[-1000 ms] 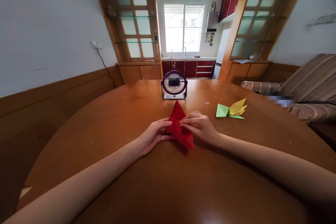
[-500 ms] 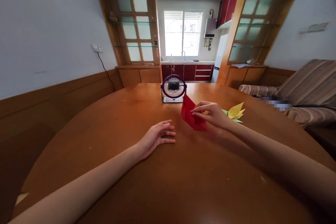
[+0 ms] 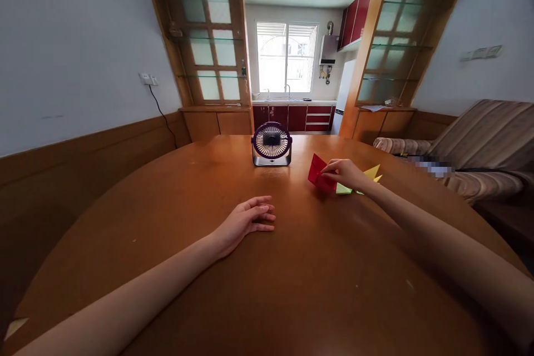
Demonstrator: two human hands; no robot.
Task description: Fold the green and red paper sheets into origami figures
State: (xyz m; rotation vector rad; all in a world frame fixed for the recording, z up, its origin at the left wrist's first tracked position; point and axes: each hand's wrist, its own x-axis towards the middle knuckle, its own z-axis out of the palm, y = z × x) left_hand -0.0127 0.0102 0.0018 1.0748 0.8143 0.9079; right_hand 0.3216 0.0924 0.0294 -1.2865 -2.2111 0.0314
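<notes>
My right hand (image 3: 344, 173) is stretched out over the round wooden table (image 3: 267, 267) and pinches a folded red paper piece (image 3: 317, 173), low above the tabletop. Just behind and right of it lie a folded yellow paper piece (image 3: 371, 172) and a folded green paper piece (image 3: 342, 189), partly hidden by my hand. My left hand (image 3: 246, 220) rests flat on the table near the middle, fingers slightly apart, holding nothing.
A small purple desk fan (image 3: 271, 144) stands at the far middle of the table. A striped sofa (image 3: 479, 144) sits to the right. A wood-panelled wall runs along the left, and a kitchen opening is straight behind.
My right hand has lifted the red paper away from my left hand and carried it right and farther out, next to the yellow and green pieces. My left hand stayed on the table.
</notes>
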